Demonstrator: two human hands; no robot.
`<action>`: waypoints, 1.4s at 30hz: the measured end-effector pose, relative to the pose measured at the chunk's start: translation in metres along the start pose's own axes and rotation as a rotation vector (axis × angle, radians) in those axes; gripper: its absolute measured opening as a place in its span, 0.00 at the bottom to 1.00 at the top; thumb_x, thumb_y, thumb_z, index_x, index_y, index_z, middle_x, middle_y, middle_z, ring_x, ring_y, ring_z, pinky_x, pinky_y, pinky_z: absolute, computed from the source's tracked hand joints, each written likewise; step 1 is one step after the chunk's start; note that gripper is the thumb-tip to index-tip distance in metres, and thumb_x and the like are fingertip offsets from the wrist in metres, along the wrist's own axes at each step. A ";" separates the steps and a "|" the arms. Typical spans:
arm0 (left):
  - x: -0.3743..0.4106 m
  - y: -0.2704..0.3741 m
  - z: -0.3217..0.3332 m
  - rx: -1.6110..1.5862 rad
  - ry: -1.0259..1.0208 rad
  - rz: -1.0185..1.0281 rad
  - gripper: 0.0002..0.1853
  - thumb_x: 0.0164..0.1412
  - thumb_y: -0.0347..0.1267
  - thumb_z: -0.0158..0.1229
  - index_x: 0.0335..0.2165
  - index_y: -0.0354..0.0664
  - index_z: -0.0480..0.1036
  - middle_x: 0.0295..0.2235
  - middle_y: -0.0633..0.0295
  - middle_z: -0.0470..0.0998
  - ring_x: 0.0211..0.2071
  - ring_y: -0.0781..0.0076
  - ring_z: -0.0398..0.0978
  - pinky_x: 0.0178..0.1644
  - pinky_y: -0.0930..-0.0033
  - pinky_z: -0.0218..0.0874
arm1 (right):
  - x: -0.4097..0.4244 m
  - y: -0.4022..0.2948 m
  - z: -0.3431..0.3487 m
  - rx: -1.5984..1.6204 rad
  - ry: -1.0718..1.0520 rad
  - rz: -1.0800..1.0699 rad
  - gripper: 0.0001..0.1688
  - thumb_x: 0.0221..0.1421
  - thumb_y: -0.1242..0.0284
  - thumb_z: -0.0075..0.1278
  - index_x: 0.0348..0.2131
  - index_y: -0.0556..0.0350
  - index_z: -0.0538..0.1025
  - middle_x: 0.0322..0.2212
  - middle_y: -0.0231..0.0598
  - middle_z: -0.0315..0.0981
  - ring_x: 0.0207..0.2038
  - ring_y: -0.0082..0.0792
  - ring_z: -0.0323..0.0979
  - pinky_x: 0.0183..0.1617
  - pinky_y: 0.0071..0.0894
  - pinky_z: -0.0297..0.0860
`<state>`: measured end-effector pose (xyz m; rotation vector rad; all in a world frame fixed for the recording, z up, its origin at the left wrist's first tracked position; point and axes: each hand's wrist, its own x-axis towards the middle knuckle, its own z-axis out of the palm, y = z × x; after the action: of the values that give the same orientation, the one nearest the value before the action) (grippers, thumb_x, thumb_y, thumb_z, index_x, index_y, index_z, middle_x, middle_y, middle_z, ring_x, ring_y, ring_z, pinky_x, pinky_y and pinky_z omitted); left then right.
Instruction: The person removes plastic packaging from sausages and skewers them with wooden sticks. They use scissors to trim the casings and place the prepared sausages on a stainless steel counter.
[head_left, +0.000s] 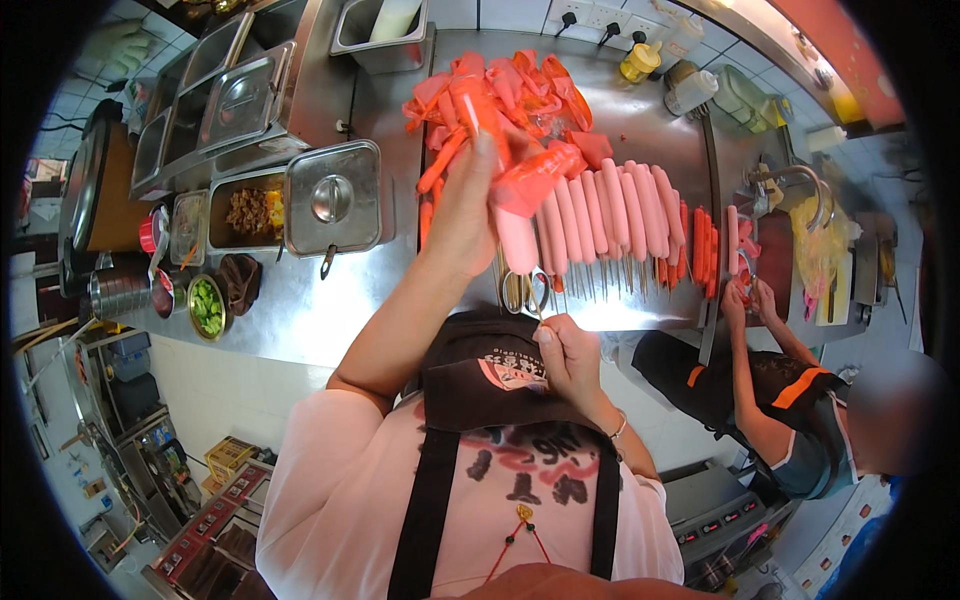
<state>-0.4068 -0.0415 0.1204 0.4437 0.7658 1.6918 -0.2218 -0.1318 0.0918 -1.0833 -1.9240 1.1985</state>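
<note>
My left hand (469, 210) grips a thick pink sausage (516, 247) that is partly covered by its red plastic casing (529, 180). My right hand (566, 352) pinches a thin wooden skewer (537, 300) whose upper end is at the sausage's lower end; how deep it sits I cannot tell. Beside my left hand, several peeled sausages on skewers (615, 210) lie in a row on the steel counter. Beyond my left hand is a heap of red casings (510, 90). Scissors (516, 294) and a bundle of skewers (510, 281) lie near the counter's front edge.
At left stand a lidded steel pan (332, 199), a pan of cooked meat (251, 214) and a bowl of chopped greens (206, 306). Thin red sausages (703, 251) lie farther right. A co-worker (780, 397) works at the right, hands near a tap (795, 176). Squeeze bottles (690, 94) stand along the wall.
</note>
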 end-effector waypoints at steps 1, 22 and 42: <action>0.005 0.005 0.003 -0.058 -0.012 0.016 0.25 0.61 0.53 0.42 0.41 0.42 0.64 0.35 0.59 0.70 0.32 0.71 0.70 0.37 0.63 0.67 | -0.002 0.001 -0.001 -0.020 0.013 -0.013 0.09 0.57 0.74 0.44 0.26 0.60 0.70 0.16 0.36 0.65 0.17 0.23 0.62 0.21 0.24 0.60; 0.011 0.043 0.027 0.062 0.023 0.031 0.16 0.65 0.46 0.39 0.30 0.46 0.61 0.18 0.68 0.62 0.12 0.80 0.58 0.14 0.75 0.53 | -0.002 -0.003 0.021 -0.036 0.113 -0.210 0.02 0.50 0.83 0.48 0.25 0.63 0.70 0.17 0.42 0.65 0.16 0.40 0.66 0.20 0.30 0.62; 0.001 0.029 0.025 0.063 -0.013 -0.005 0.15 0.65 0.43 0.38 0.30 0.45 0.61 0.18 0.67 0.64 0.12 0.81 0.57 0.15 0.76 0.53 | 0.005 -0.007 0.025 -0.061 0.162 -0.177 0.04 0.54 0.78 0.46 0.26 0.61 0.70 0.17 0.44 0.65 0.17 0.40 0.66 0.22 0.30 0.62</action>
<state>-0.4114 -0.0373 0.1586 0.4950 0.8117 1.6620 -0.2475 -0.1393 0.0889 -0.9866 -1.8966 0.9325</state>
